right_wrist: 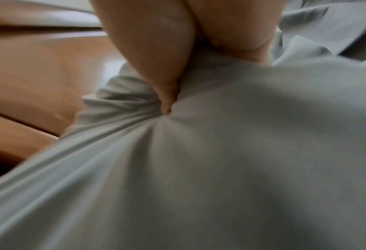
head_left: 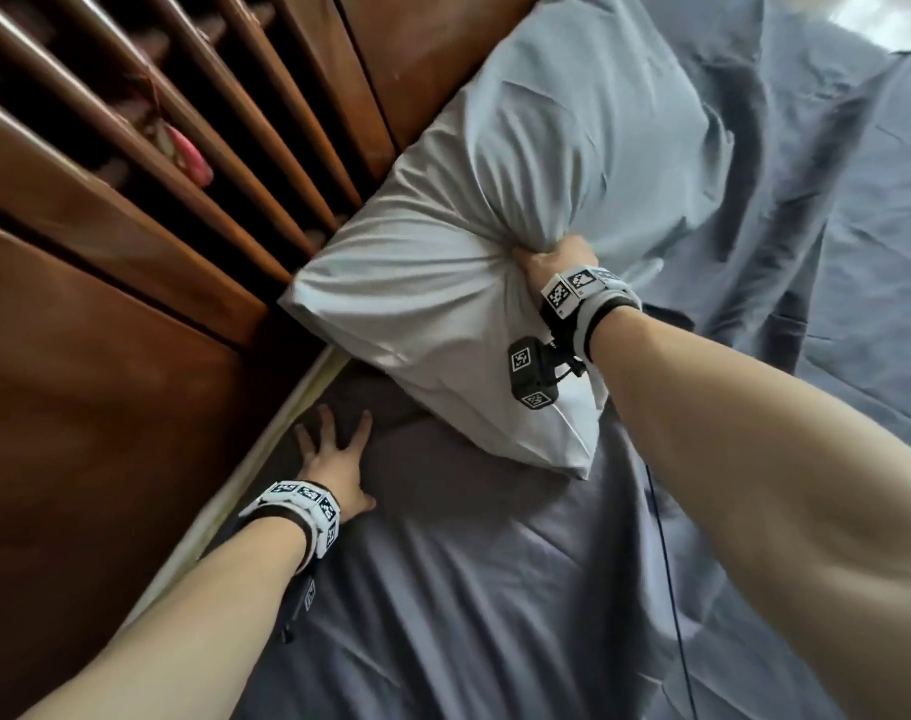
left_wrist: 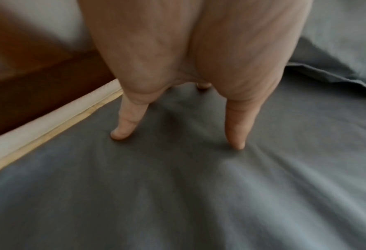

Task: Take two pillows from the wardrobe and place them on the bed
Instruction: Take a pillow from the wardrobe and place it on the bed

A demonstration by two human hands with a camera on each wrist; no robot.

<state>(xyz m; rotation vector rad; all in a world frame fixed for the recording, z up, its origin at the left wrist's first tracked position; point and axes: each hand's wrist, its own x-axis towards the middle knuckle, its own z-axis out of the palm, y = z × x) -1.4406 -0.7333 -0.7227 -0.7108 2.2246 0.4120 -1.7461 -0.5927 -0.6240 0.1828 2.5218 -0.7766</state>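
The pillow (head_left: 443,283) I'm carrying is pale grey-white and sits at the head of the bed (head_left: 495,589), its far side against the wooden headboard (head_left: 105,262) and its near corner lifted off the grey sheet (head_left: 469,615). My right hand (head_left: 549,262) is bunched tight on a fistful of its cover; in the right wrist view the cloth gathers into folds around my fingers (right_wrist: 167,84). A second pillow (head_left: 624,96), in a bluer grey case, lies just beyond it, touching it, against the headboard. My left hand (head_left: 339,459) is spread wide and flat on the sheet beside the bed's cream edge (head_left: 266,444), holding nothing; the left wrist view shows its fingertips (left_wrist: 122,132) pressing into the fabric. Both wrists wear bands (head_left: 307,506) with black-and-white square marker patterns; I can read no words or brand on them. A pink object (head_left: 190,153) shows behind the headboard slats, too blurred to identify.
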